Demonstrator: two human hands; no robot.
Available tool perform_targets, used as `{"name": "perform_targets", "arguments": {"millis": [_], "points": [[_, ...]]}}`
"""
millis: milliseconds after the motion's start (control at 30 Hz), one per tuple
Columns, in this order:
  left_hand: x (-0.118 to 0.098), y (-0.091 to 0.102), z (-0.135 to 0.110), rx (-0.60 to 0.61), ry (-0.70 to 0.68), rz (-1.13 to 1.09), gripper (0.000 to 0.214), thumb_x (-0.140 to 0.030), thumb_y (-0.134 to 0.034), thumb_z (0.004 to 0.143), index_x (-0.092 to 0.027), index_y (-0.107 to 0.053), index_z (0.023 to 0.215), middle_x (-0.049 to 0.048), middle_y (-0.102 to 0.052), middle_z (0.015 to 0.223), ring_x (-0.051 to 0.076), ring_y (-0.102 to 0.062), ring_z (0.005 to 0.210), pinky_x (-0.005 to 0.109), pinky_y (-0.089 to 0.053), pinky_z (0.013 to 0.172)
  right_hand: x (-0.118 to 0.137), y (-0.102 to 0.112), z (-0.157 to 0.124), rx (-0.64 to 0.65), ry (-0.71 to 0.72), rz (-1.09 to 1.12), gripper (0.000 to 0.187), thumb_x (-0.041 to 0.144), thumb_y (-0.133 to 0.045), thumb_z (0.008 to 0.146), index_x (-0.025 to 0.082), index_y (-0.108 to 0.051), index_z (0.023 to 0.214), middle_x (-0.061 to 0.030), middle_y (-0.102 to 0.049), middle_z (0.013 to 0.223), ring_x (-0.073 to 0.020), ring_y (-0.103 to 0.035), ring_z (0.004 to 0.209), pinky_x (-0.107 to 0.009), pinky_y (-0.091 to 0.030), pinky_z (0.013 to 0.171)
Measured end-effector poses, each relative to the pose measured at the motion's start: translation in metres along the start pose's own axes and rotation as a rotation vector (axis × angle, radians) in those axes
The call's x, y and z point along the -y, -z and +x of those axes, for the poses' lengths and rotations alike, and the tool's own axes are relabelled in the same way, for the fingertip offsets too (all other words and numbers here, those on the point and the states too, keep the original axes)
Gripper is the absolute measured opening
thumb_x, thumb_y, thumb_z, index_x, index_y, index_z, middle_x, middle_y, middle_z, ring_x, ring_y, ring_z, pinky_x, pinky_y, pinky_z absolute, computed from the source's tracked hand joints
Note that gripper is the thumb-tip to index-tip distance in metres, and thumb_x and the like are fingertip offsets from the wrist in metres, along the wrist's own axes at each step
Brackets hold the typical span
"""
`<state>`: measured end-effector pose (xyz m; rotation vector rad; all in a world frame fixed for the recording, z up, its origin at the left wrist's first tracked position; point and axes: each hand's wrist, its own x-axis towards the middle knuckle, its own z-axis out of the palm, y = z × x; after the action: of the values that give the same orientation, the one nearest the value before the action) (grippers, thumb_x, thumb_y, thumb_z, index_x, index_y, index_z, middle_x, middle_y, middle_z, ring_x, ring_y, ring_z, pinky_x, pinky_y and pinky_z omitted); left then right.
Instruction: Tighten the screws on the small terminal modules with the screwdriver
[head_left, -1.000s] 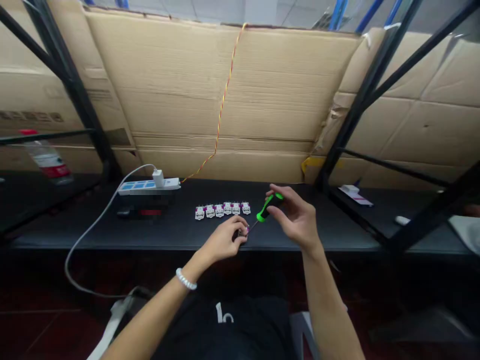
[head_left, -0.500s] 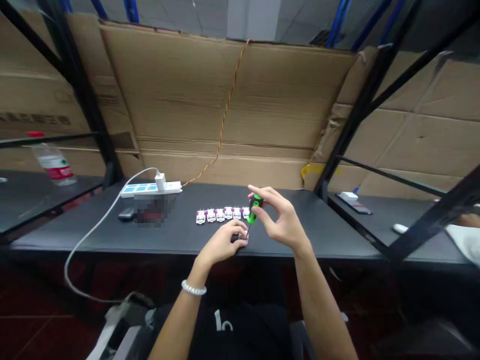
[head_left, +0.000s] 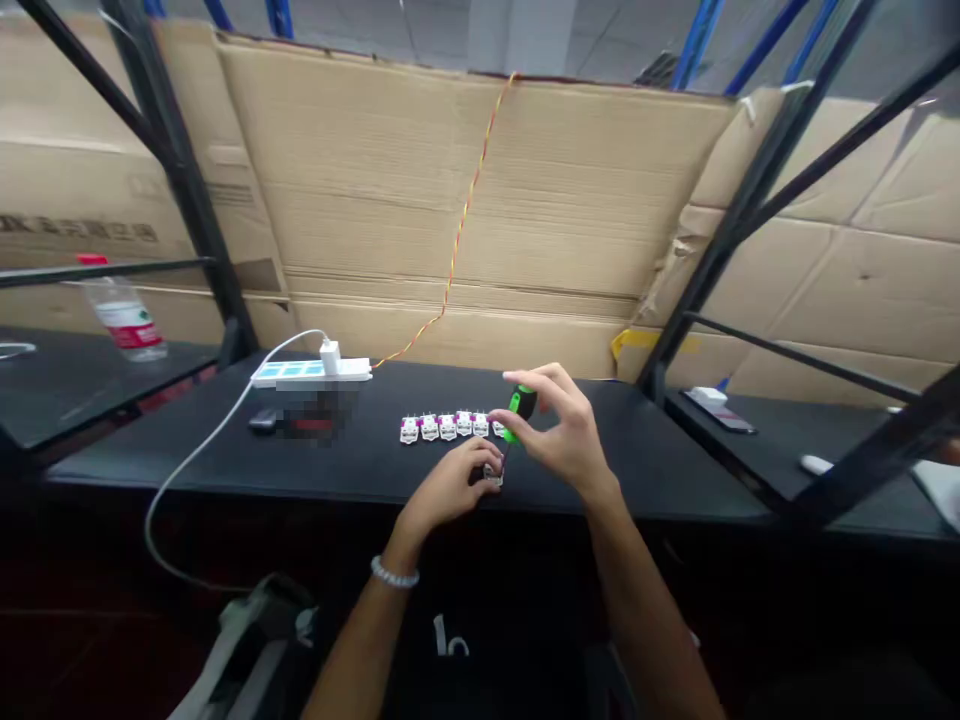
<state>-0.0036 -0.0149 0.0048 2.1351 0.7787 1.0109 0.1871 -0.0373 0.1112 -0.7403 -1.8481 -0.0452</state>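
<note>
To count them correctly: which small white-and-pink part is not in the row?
The part pinched by the left hand, under the green screwdriver held by the right hand. The others lie in a row behind it.

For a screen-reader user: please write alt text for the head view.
The right hand holds a green-and-black screwdriver over a small part that the left hand holds on a black table; a row of white parts lies just behind.

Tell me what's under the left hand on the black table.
A small white-and-magenta part peeks out at the fingertips of the left hand, resting on the black table. The right hand aims a green screwdriver at it. Fingers cover most of the part.
</note>
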Motion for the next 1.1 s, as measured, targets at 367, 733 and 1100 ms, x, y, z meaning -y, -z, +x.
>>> {"name": "perform_targets", "arguments": {"millis": [367,733,1100], "points": [[-0.001,0.000,-0.001,-0.004,0.006,0.012,0.011,-0.010,-0.075,0.089,-0.020,-0.072,0.092,0.0061,-0.070,0.119,0.024,-0.068,0.113,0.038,-0.052,0.107,-0.007,0.009,-0.004,-0.014,-0.025,-0.051,0.038,0.039,-0.080,0.095,0.028,-0.075,0.131,-0.0087,-0.070,0.110,-0.0239,-0.068,0.092,-0.040,-0.065,0.084],[0.000,-0.001,-0.002,-0.014,0.006,0.015,0.011,-0.011,-0.075,0.090,-0.021,-0.071,0.090,0.0065,-0.070,0.120,0.023,-0.068,0.111,0.038,-0.053,0.107,-0.012,0.008,-0.009,-0.037,-0.010,-0.057,0.047,0.037,-0.081,0.094,0.029,-0.073,0.139,-0.0083,-0.071,0.109,-0.0225,-0.068,0.086,-0.039,-0.066,0.078],[-0.003,-0.001,-0.003,-0.014,0.002,0.046,0.008,-0.013,-0.072,0.091,-0.021,-0.071,0.091,0.0067,-0.070,0.119,0.024,-0.069,0.112,0.038,-0.054,0.107,-0.008,0.007,-0.009,0.009,-0.025,0.016,0.044,0.032,-0.074,0.098,0.030,-0.070,0.142,-0.0106,-0.067,0.119,-0.0244,-0.070,0.096,-0.041,-0.065,0.082]]}}
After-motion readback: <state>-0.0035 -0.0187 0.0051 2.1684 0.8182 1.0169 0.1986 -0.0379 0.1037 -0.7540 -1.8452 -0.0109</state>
